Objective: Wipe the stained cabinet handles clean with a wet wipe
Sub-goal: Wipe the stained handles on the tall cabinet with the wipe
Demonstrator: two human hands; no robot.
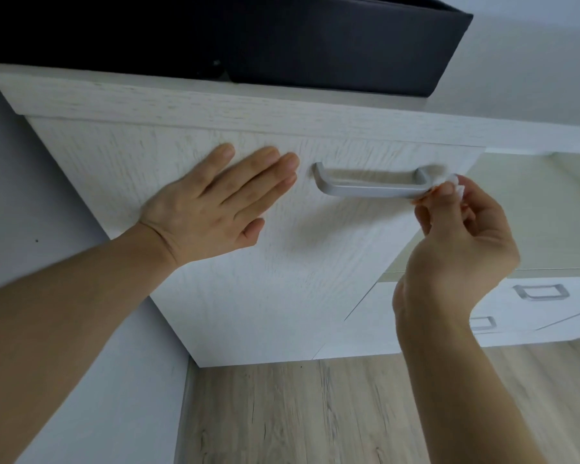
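Observation:
A silver bar handle (369, 188) is fixed across the white wood-grain cabinet door (282, 262). My right hand (462, 242) pinches a small white wet wipe (456, 182) with orange-brown smears against the handle's right end. My left hand (211, 209) lies flat on the door, fingers together, just left of the handle, holding nothing.
A dark fabric box (282, 41) sits on top of the cabinet. To the right, lower drawers carry two more silver handles (541, 292) (482, 323). A grey wall (31, 195) borders the cabinet on the left. Light wood flooring (298, 413) lies below.

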